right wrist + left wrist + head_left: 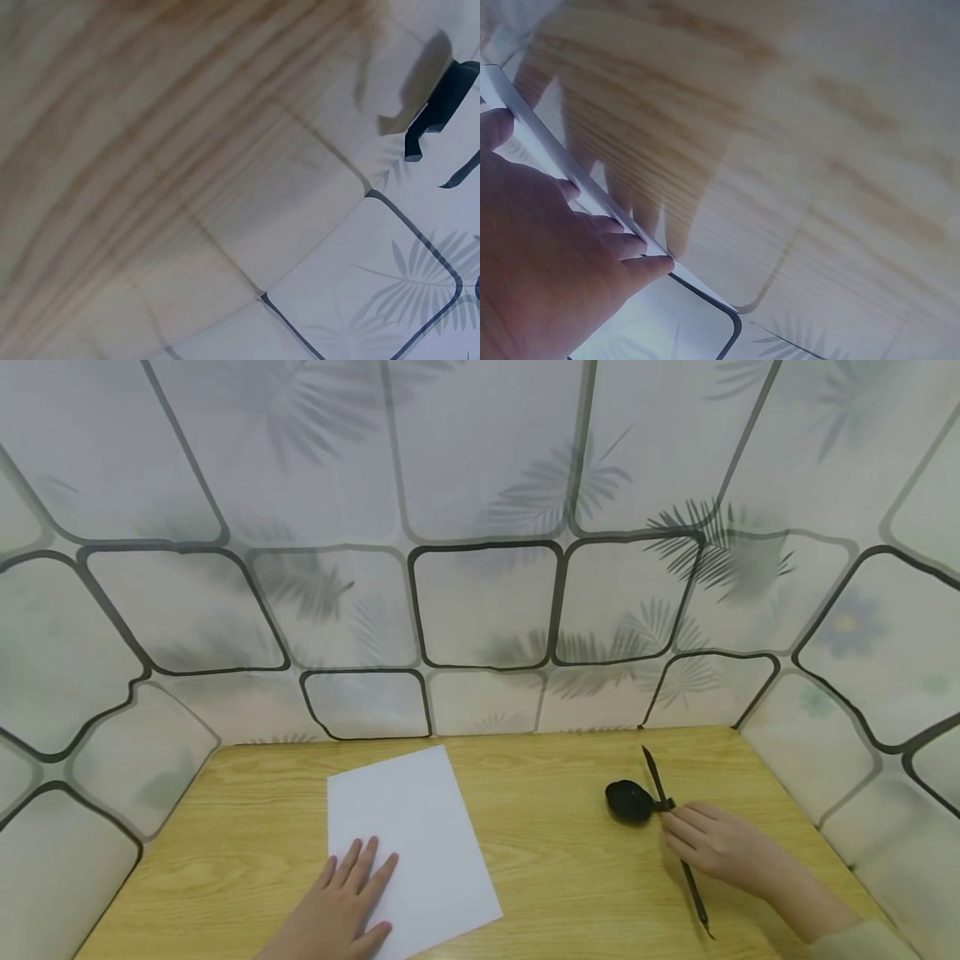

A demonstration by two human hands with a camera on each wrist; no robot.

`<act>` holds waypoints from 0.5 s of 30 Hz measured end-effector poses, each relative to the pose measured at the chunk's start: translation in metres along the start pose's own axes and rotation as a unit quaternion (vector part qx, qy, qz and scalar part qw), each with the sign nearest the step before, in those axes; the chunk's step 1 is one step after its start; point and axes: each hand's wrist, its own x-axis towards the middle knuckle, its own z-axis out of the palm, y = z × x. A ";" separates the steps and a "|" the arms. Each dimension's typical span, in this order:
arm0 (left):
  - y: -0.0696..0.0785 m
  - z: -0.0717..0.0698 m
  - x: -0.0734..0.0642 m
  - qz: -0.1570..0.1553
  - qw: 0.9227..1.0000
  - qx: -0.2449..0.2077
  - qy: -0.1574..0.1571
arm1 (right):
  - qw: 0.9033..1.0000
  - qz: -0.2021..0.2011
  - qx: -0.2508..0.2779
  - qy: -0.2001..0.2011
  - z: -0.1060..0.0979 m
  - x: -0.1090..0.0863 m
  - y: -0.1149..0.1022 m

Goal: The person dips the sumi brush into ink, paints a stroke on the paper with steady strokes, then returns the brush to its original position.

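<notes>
My left hand (pixel 337 906) lies on a white sheet of paper (pixel 408 827) with its fingers spread, over the sheet's lower left part. In the left wrist view the same hand (pixel 547 255) shows nearly straight fingers on the paper (pixel 551 150). On the right side of the table, my right hand (pixel 723 847) pinches a dark calligraphy brush (pixel 694 893) near its middle. The brush's pointed tip is at the far end, with a small loop at the near end. Just left of those fingers sits a small black ink dish (pixel 628 802) with a short handle, which the brush crosses.
A yellow wood-grain table (pixel 547 860) carries everything. Pale panels (pixel 487 602) with dark outlines and leaf prints rise along its back and both sides. In the right wrist view, the black dish (pixel 442 109) shows at the right edge.
</notes>
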 end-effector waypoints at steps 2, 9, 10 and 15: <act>0.001 -0.001 0.001 -0.003 1.000 -0.007 -0.007 | 1.000 0.005 -0.001 0.005 -0.001 0.002 0.000; 0.004 -0.003 0.002 -0.001 1.000 0.000 -0.015 | 1.000 0.018 -0.006 0.023 -0.001 0.009 0.001; 0.004 -0.003 0.003 0.001 1.000 0.001 -0.015 | 0.999 0.020 -0.006 0.024 -0.002 0.010 0.000; 0.004 -0.003 0.006 0.011 1.000 0.001 -0.017 | 0.999 0.034 -0.009 0.027 -0.005 0.014 0.000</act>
